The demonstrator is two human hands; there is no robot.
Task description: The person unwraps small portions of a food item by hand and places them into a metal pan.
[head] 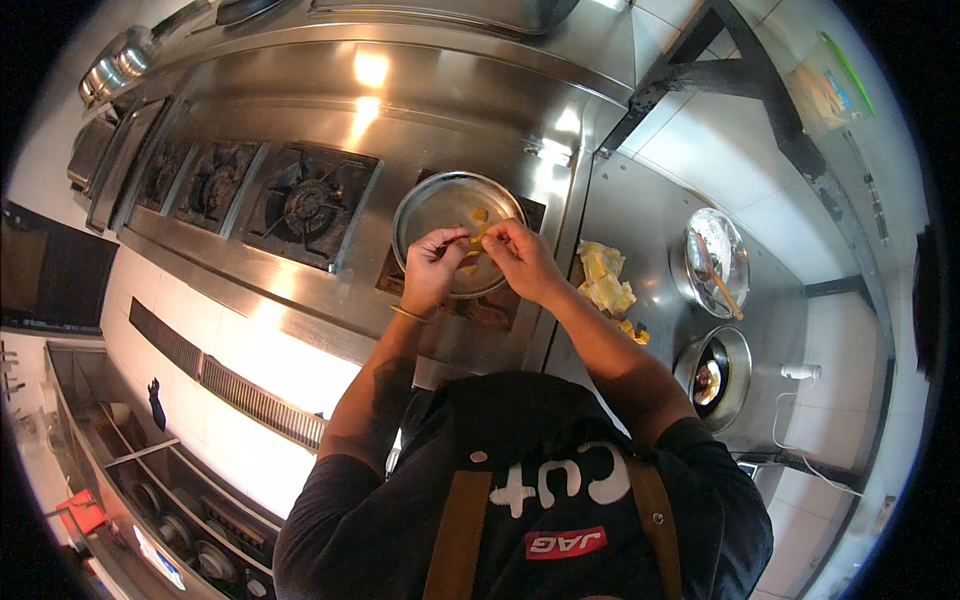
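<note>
A round metal pan [420, 206] sits on the burner nearest the right end of the stove. Above it, my left hand [433, 274] and my right hand [525, 262] come together, fingertips pinched on a small yellow piece [475, 241]. Whether that piece is a wrapper or a cube is too small to tell. A yellow cube [480, 214] rests in the pan, and more yellow shows just below my fingers. On the steel counter, right of my right forearm, crumpled yellowish wrappers [604, 277] lie in a heap beside several small yellow cubes [636, 331].
A metal bowl [701, 225] with a wooden-handled utensil [721, 289] stands at the counter's right. Nearer me is a metal pot [742, 360] with dark contents. Left of the pan is a gas burner [306, 202]. A black upright frame [780, 112] rises beyond the counter.
</note>
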